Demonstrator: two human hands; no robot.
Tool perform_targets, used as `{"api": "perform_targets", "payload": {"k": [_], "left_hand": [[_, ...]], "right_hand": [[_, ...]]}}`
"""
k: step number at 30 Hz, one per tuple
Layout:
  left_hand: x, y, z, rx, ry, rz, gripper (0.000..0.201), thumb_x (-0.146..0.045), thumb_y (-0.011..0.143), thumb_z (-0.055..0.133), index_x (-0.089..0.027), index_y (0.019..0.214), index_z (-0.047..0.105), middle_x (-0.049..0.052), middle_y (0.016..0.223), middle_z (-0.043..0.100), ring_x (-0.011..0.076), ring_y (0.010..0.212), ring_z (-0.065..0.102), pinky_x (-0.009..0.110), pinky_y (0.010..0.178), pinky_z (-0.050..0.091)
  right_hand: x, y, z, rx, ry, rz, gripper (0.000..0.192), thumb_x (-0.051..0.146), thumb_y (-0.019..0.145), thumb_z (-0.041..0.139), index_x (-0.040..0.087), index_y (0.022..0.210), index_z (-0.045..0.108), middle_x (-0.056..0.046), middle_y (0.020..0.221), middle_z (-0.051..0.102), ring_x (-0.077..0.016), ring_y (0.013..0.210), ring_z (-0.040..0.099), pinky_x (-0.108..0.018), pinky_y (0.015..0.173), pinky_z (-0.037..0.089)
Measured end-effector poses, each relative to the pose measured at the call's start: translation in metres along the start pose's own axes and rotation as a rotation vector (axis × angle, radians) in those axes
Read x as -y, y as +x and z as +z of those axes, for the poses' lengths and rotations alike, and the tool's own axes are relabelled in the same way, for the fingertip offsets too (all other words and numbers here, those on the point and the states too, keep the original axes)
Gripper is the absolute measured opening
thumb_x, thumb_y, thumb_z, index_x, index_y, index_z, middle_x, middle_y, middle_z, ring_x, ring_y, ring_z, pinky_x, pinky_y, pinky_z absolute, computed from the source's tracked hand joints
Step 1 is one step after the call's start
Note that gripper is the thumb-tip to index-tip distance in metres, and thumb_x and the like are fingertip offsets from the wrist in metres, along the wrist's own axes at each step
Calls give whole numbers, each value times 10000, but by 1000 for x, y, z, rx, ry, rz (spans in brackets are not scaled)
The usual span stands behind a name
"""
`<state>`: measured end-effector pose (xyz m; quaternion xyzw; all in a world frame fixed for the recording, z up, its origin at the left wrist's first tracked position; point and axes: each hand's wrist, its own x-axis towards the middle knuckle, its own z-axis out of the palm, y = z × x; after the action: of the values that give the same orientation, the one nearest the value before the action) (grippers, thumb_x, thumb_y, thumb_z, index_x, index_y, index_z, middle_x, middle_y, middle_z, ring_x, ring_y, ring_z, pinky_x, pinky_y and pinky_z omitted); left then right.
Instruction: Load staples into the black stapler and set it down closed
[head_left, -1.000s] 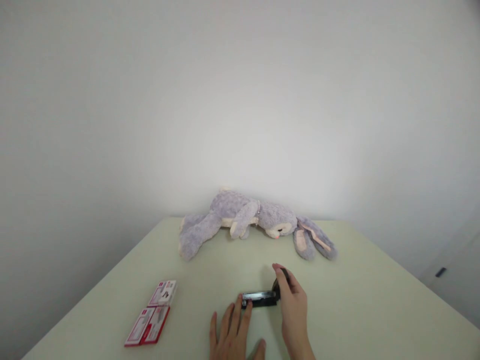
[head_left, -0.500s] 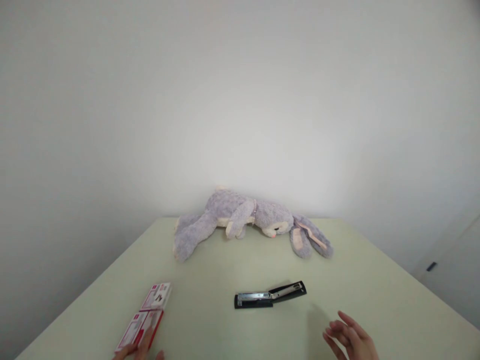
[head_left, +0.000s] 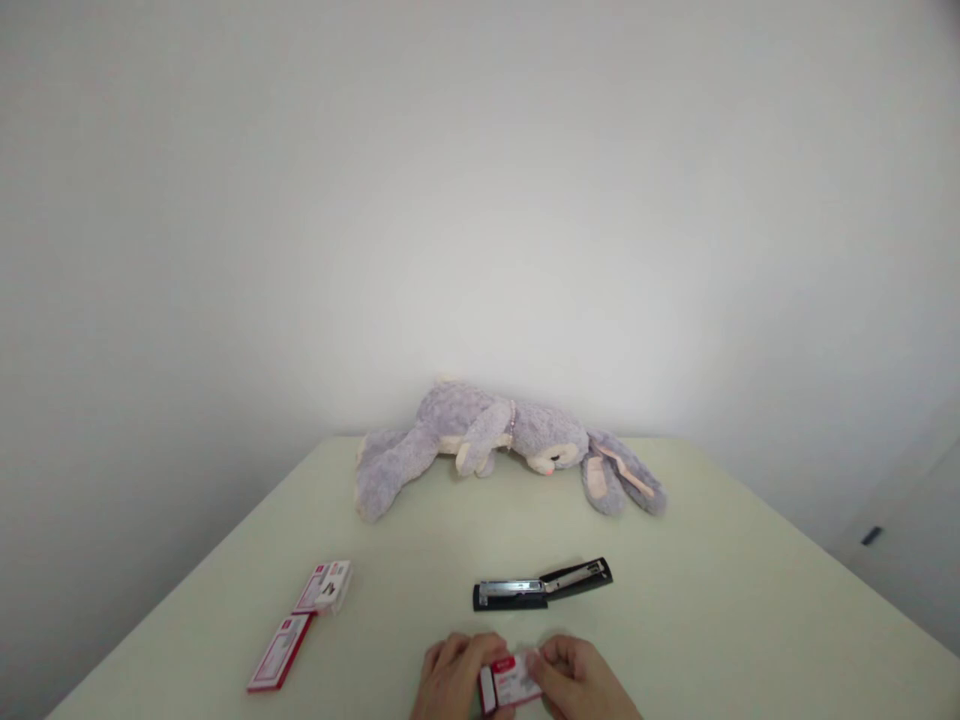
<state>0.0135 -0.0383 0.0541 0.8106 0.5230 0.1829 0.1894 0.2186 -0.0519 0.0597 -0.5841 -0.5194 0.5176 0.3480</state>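
Observation:
Both hands are at the near edge of the table, closed on a small red-and-white staple box (head_left: pixel 516 682). My left hand (head_left: pixel 456 676) grips its left end, where a dark red edge and a pale end panel show. My right hand (head_left: pixel 583 682) pinches its right end with the thumb on top. Just beyond the hands lies a black stapler (head_left: pixel 510 596), hinged wide open, its metal rail facing up.
At the left lie more boxes: a white-and-pink one (head_left: pixel 324 586) and a flat red-edged one (head_left: pixel 280 652), their corners close together. A grey plush rabbit (head_left: pixel 465 425) stretches on its side along the table's back edge, by the wall.
My left hand has come from the boxes at the left to the middle with a staple box. My right hand has moved left and taken hold of its other end. The stapler stays put.

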Motion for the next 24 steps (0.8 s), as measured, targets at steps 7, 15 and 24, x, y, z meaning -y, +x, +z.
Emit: {"api": "perform_targets", "payload": {"k": [7, 15, 24], "left_hand": [[6, 5, -10, 67, -201, 29, 596, -208, 716, 720, -271, 1297, 603, 0, 1229, 741, 236, 1184, 604, 354, 1051, 426], [8, 5, -8, 80, -279, 32, 762, -208, 725, 714, -263, 1452, 492, 25, 1264, 717, 273, 1181, 586, 412, 1064, 400], [9, 7, -8, 117, -287, -2, 766, -214, 698, 753, -268, 1425, 517, 23, 1274, 718, 291, 1209, 574, 421, 1066, 383]], "right_hand": [[-7, 2, -41, -112, -141, 25, 356, 528, 726, 709, 216, 645, 559, 68, 525, 494, -100, 514, 417, -229, 522, 286], [43, -10, -44, -132, -800, -167, 188, 317, 831, 623, 288, 959, 757, 19, 704, 719, -160, 667, 636, -254, 620, 347], [84, 17, -8, 152, -1130, -392, 208, 187, 677, 646, 252, 760, 825, -95, 765, 799, -284, 798, 738, -318, 699, 432]]}}
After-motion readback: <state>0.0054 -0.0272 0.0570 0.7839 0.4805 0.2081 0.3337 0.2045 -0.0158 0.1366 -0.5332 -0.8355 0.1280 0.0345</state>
